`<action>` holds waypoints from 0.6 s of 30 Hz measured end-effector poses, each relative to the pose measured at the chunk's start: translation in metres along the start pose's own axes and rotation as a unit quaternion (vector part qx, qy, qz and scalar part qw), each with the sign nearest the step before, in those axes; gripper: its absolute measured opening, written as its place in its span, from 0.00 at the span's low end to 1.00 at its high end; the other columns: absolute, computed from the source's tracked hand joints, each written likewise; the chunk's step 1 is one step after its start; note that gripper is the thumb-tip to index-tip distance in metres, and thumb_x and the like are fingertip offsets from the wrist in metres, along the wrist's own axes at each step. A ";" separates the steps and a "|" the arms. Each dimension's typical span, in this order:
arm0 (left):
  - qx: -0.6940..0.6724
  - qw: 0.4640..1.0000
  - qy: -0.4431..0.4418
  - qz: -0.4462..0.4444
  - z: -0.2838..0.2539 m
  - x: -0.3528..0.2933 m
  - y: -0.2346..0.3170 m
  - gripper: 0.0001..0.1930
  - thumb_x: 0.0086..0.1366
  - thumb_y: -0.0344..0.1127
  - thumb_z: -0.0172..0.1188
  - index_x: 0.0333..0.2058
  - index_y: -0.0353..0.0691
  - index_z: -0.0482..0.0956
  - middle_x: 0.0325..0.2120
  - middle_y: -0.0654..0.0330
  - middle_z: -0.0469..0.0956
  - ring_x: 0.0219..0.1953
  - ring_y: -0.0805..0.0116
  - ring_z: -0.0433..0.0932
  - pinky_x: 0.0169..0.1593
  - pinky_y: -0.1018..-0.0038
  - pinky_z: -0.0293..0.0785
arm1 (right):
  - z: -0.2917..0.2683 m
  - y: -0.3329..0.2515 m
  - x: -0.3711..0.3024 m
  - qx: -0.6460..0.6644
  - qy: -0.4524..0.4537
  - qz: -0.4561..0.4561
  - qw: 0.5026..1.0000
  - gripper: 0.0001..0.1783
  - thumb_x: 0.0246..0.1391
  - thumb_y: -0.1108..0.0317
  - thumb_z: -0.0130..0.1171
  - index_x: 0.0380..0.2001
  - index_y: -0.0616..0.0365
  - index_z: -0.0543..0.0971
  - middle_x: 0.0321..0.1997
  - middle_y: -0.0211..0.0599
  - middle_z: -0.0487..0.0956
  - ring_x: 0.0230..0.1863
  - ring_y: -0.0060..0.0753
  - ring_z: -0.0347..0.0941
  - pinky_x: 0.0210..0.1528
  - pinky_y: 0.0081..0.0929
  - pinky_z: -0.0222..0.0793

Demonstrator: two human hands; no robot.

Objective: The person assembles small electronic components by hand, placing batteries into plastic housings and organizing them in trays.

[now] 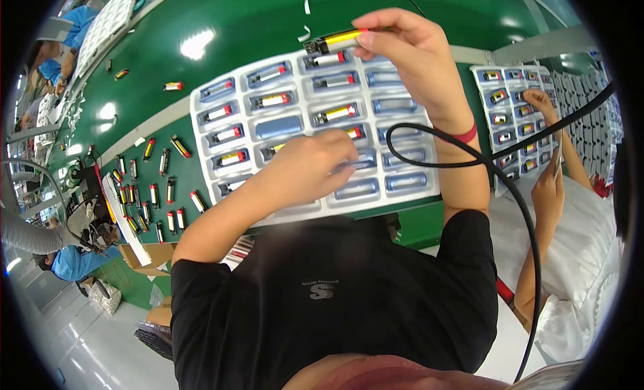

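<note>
My right hand (pixel 412 51) is raised over the far edge of the white tray (pixel 302 115). Between thumb and fingers it pinches a small yellow-and-black battery (pixel 335 40) with a dark end pointing left. My left hand (pixel 315 162) reaches low over the middle of the tray, its fingers curled together above the slots; anything between them is hidden. Just beyond it, a battery with a red end (pixel 353 132) lies in a slot. Other slots hold similar batteries (pixel 272 100), while several on the right and near side show only bluish plastic (pixel 406 182).
Loose batteries (pixel 154 195) lie scattered on the green table (pixel 248 21) at left. A black cable (pixel 516 189) loops over my right forearm. At right, a co-worker's hands (pixel 540 105) are at a second filled tray (pixel 500 128). A cardboard box (pixel 157 256) stands near left.
</note>
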State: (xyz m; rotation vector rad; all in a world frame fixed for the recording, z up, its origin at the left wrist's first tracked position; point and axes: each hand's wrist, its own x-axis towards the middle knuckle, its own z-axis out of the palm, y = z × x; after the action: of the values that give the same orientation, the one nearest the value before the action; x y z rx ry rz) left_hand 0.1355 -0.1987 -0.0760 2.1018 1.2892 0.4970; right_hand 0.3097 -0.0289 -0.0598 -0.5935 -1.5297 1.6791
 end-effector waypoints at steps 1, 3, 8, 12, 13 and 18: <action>-0.150 0.985 0.027 -0.080 -0.012 0.001 0.001 0.12 0.60 0.29 0.66 0.42 0.40 0.76 0.33 0.56 0.77 0.27 0.63 0.80 0.33 0.69 0.78 | -0.003 0.000 0.000 -0.002 -0.003 -0.008 1.000 0.14 0.59 0.75 0.64 0.47 0.68 0.82 0.36 0.37 0.85 0.38 0.24 0.80 0.44 0.22 0.75; -0.361 0.905 0.150 -0.165 -0.029 -0.007 -0.009 0.27 0.62 0.22 0.65 0.59 0.40 0.69 0.45 0.59 0.78 0.38 0.72 0.82 0.43 0.73 0.81 | -0.005 -0.004 -0.001 0.088 0.008 0.009 0.996 0.14 0.58 0.76 0.63 0.48 0.68 0.81 0.38 0.37 0.85 0.39 0.22 0.79 0.44 0.21 0.73; -0.475 0.840 0.240 -0.107 -0.040 0.000 -0.060 0.25 0.66 0.15 0.57 0.61 0.35 0.69 0.58 0.55 0.72 0.56 0.66 0.79 0.58 0.72 0.77 | 0.012 -0.005 -0.005 0.060 -0.017 0.044 0.997 0.13 0.59 0.78 0.64 0.47 0.66 0.80 0.43 0.37 0.84 0.43 0.22 0.80 0.47 0.19 0.75; -0.481 0.838 0.251 -0.069 -0.038 0.012 -0.050 0.23 0.67 0.16 0.57 0.60 0.35 0.70 0.58 0.56 0.72 0.58 0.66 0.77 0.61 0.72 0.74 | 0.030 0.002 -0.008 0.014 -0.018 0.041 0.999 0.11 0.59 0.79 0.65 0.45 0.67 0.79 0.43 0.38 0.84 0.44 0.22 0.80 0.48 0.20 0.76; -0.483 0.835 0.256 -0.067 -0.034 0.014 -0.050 0.23 0.67 0.16 0.57 0.60 0.35 0.70 0.58 0.56 0.72 0.58 0.66 0.77 0.61 0.72 0.74 | 0.032 0.004 -0.007 0.009 -0.022 0.042 0.999 0.11 0.59 0.79 0.65 0.45 0.67 0.79 0.43 0.38 0.84 0.44 0.22 0.80 0.48 0.20 0.76; -0.472 0.844 0.250 -0.042 -0.032 0.022 -0.050 0.23 0.68 0.17 0.56 0.62 0.34 0.70 0.57 0.56 0.74 0.57 0.68 0.77 0.60 0.73 0.74 | 0.034 0.014 -0.006 -0.064 -0.008 0.039 0.997 0.10 0.59 0.77 0.67 0.43 0.65 0.81 0.40 0.34 0.85 0.41 0.21 0.80 0.46 0.19 0.75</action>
State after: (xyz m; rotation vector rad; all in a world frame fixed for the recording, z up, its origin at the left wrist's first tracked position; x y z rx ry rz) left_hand 0.0938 -0.1528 -0.0861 1.0978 1.0374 1.3777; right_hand 0.2840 -0.0539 -0.0685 -0.7164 -1.6531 1.6557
